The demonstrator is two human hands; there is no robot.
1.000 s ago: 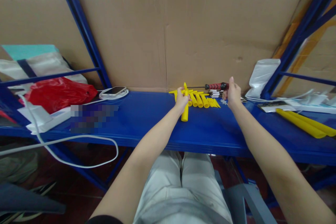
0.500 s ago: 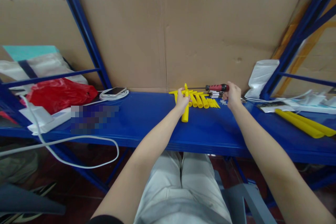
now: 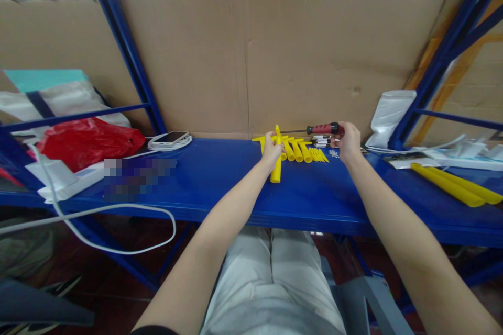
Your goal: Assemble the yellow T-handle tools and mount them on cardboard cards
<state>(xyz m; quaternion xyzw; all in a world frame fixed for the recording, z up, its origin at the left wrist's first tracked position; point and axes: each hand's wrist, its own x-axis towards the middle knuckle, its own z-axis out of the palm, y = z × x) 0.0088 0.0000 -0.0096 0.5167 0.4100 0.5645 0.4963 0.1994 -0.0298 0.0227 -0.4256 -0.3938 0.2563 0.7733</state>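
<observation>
My left hand [image 3: 272, 151] is closed around a yellow T-shaped plastic piece [image 3: 276, 171], its tube end pointing toward me. My right hand [image 3: 348, 141] grips a screwdriver [image 3: 324, 129] with a red and black handle, held level. Its thin shaft runs left to the top of the yellow piece; whether the tip touches it or a screw, I cannot tell. Behind and right of my left hand lie several similar yellow tube pieces [image 3: 299, 153] in a row. Beside them are small pointed yellow parts [image 3: 318, 155], small silvery bits [image 3: 334, 153] and white-and-black pieces [image 3: 322, 141].
Two long yellow tubes [image 3: 451, 186] lie at the right of the blue table [image 3: 220, 178]. A phone [image 3: 175, 137] rests on a coiled white cable at the left, near a red bag [image 3: 90, 137] and a power strip [image 3: 74, 183]. Cardboard [image 3: 188, 63] stands along the back.
Both hands hold the same things in nearly the same places. The whole view has shifted very slightly; the screwdriver has barely moved.
</observation>
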